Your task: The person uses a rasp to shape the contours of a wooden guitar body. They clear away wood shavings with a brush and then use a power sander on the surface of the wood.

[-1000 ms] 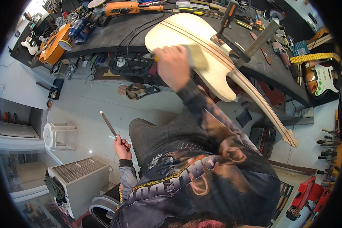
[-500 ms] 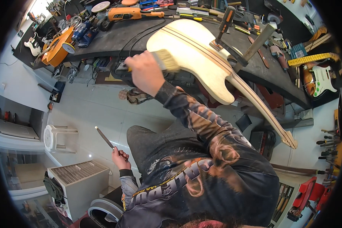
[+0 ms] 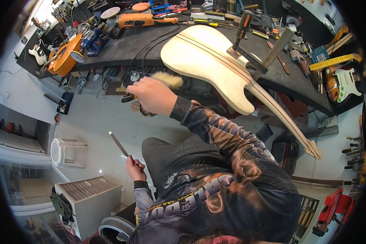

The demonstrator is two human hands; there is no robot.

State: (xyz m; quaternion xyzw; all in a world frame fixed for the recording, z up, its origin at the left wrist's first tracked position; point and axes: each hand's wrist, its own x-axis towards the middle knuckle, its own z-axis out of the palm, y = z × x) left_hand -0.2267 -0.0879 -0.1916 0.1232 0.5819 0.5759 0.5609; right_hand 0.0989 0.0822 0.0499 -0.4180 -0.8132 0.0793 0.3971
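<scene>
My right hand (image 3: 152,95) is closed on a brush, its pale bristles (image 3: 168,79) blurred by motion; my fingers hide most of the handle. The brush is in front of the workbench's edge, below and left of an unfinished pale wooden guitar (image 3: 209,55), apart from it. Dark stripes run along the guitar's body and neck. A clamp (image 3: 242,30) with an orange and black handle presses on the body at the bench. Low on the left, my left hand (image 3: 135,167) grips a slim grey file (image 3: 120,144), its pale-tipped end pointing up and away from me.
On the dark workbench (image 3: 110,57) lie an orange power tool (image 3: 146,20), black cables and many hand tools. An acoustic guitar (image 3: 67,55) leans at the left; a sunburst electric guitar (image 3: 340,85) is at the right. A white stool (image 3: 69,151) and a cabinet (image 3: 89,203) stand left.
My right hand has moved down and slightly left with the brush, away from the guitar's edge. The left hand still holds the file; the whole view has shifted slightly.
</scene>
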